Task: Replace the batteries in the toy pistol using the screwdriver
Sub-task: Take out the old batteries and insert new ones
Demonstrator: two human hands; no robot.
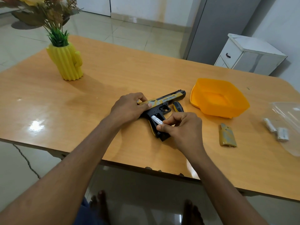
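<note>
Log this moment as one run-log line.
stage: battery at open grip | left hand: steadying toy pistol | right hand: on battery | cover, screwdriver: on table

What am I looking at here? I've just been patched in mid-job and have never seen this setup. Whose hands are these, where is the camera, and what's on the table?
There is no machine: a person works with bare hands, and the single picture comes from a camera worn on their head, looking down.

The left hand steadies the toy pistol lying on the wooden table. The right hand presses a white battery into the open grip.

The screwdriver lies beside the pistol, partly hidden by the right hand. Further right are an orange bowl, the removed grip cover, and two more batteries by a clear plastic packet. A yellow cactus-shaped vase stands far left.
</note>
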